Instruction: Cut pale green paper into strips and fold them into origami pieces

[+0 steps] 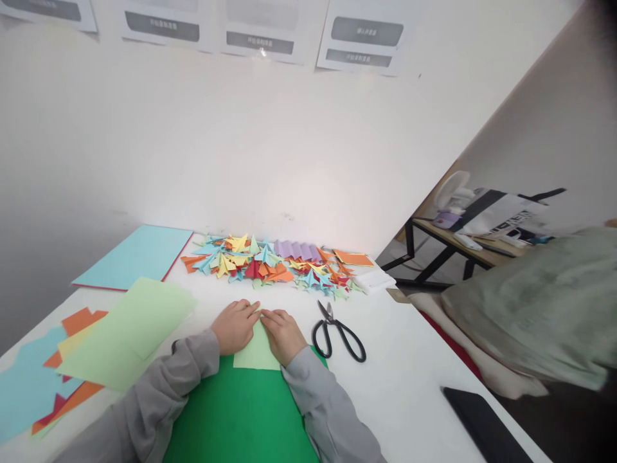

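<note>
A light green sheet of paper [257, 355] lies in front of me, over the far edge of a larger dark green sheet [241, 418]. My left hand [236, 326] presses its upper left part, fingers bent and drawn together at the top. Opposite it, my right hand [284, 335] holds the upper right part, its fingertips close to those of the left. The paper narrows between the two hands, and its upper portion is mostly hidden under the fingers. Black-handled scissors [339, 334] rest just right of my right hand, blades slightly apart and pointing away.
Many small folded paper planes [265, 263] are heaped along the wall. To the left lie light green sheets [130, 334], coloured scraps [43, 373] and a blue sheet [137, 257]. A black flat object [482, 424] lies near the right edge. Beyond it, a person [530, 308] sits.
</note>
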`<control>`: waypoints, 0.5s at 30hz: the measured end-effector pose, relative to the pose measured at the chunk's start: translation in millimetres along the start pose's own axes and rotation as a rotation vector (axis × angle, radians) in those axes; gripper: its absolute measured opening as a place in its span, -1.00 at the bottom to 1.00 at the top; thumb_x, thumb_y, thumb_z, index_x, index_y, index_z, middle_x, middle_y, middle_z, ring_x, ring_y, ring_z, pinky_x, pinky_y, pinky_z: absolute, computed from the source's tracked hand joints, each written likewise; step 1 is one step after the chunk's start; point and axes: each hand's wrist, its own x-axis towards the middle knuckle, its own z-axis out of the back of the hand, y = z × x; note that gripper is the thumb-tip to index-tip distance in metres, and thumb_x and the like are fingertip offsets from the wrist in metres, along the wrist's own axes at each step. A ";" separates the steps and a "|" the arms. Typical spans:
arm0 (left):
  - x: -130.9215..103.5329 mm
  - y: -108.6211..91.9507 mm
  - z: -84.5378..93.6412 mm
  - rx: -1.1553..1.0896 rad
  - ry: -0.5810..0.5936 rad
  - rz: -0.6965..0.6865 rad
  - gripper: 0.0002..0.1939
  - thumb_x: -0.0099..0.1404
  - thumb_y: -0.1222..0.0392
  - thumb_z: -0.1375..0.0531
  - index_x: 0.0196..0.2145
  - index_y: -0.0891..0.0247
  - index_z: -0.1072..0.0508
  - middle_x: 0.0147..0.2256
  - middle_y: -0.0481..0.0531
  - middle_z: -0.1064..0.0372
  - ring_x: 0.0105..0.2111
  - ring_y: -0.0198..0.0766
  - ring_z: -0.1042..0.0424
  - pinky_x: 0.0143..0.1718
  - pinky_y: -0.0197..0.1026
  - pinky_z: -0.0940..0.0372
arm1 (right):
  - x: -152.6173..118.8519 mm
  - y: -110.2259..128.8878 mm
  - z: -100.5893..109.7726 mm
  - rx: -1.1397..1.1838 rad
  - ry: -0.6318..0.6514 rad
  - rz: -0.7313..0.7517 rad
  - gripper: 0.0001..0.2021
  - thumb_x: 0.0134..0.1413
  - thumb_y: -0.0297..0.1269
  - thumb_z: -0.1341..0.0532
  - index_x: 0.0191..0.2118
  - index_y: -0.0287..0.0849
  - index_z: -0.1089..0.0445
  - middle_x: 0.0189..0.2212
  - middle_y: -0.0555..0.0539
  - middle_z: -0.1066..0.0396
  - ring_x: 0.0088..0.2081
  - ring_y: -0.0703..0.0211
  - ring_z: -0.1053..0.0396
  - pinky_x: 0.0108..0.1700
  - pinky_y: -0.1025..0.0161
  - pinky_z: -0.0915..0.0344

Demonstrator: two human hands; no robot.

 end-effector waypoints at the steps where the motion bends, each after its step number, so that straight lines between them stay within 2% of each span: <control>1: 0.0 -0.2 0.5 -0.001 -0.001 0.002 -0.58 0.16 0.29 -0.01 0.01 0.34 -0.25 0.07 0.14 -0.16 -0.08 -0.07 -0.14 -0.12 -0.05 -0.13 | 0.6 1.8 0.7 -0.003 -0.007 -0.015 -0.71 0.06 -0.43 -0.04 -0.08 -0.22 -0.32 -0.02 -0.11 -0.32 -0.08 0.06 -0.21 -0.09 0.12 -0.22; 5: 0.0 -0.8 2.3 0.001 0.011 0.008 -0.61 0.16 0.28 -0.01 -0.03 0.32 -0.27 0.07 0.13 -0.16 -0.08 -0.07 -0.13 -0.11 -0.05 -0.12 | 3.8 9.7 5.6 -0.037 0.016 -0.071 -0.70 0.09 -0.25 -0.05 -0.07 -0.24 -0.28 0.01 -0.17 -0.27 -0.01 0.05 -0.17 -0.05 0.10 -0.17; 9: 0.7 -1.2 3.8 0.003 0.029 0.012 -0.61 0.16 0.26 -0.01 -0.03 0.33 -0.27 0.07 0.13 -0.15 -0.08 -0.08 -0.13 -0.11 -0.06 -0.12 | 5.4 15.7 10.0 -0.126 0.070 -0.068 -0.67 0.10 -0.19 -0.05 -0.05 -0.22 -0.25 -0.01 -0.17 -0.30 -0.01 0.04 -0.18 -0.04 0.05 -0.13; 15: 1.4 -2.7 6.6 0.024 0.056 0.015 -0.59 0.16 0.25 -0.02 -0.01 0.36 -0.26 0.07 0.18 -0.16 -0.07 -0.05 -0.14 -0.11 -0.05 -0.12 | -0.4 21.7 8.4 -0.267 0.059 -0.076 -0.63 0.10 -0.11 -0.05 -0.05 -0.21 -0.26 0.00 -0.19 -0.29 -0.01 -0.02 -0.19 0.08 -0.13 0.10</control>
